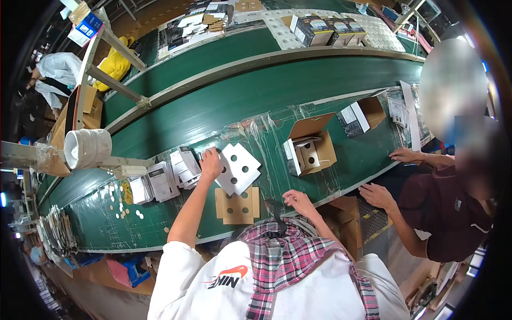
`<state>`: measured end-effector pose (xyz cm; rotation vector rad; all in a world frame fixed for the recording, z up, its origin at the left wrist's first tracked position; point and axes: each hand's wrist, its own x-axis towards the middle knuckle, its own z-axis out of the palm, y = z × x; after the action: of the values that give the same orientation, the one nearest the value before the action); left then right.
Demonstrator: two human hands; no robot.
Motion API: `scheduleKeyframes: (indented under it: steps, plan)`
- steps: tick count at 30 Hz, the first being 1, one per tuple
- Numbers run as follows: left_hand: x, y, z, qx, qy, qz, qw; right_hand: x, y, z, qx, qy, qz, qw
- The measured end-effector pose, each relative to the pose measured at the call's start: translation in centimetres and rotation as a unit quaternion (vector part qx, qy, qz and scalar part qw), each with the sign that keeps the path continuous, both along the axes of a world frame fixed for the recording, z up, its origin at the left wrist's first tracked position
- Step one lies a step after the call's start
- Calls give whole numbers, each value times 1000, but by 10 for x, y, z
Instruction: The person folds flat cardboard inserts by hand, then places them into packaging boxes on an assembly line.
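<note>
My left hand reaches forward onto the green table and rests at the left edge of a white punched card stack, next to a pile of printed leaflets. Whether its fingers grip a card or a leaflet I cannot tell. My right hand hovers low near the table's front edge, fingers loosely curled, holding nothing I can see. A brown cardboard insert with holes lies between my two hands. An open brown carton with a white insert stands to the right.
A co-worker at right has both hands on the table edge. A second open carton lies further right. More leaflet stacks and small white discs lie left. A white roll sits on a rack. Boxes stand beyond the conveyor.
</note>
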<state>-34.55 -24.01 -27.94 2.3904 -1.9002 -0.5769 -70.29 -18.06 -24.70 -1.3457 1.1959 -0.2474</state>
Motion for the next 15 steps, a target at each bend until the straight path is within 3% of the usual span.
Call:
scheduleKeyframes:
  steps: [2,6,12,15]
  plan:
    - [-1,-2,4,14,5,-6,1000,7,-4,5,-3,11,8,1000]
    - [2,-3,26,16,135,39,990,22,-16,0,-2,-17,9,1000]
    - [-23,15,65,-103,172,44,979,78,-48,6,204,-149,-194,948]
    - [-48,32,79,-176,192,45,964,108,-62,17,223,-240,-309,893]
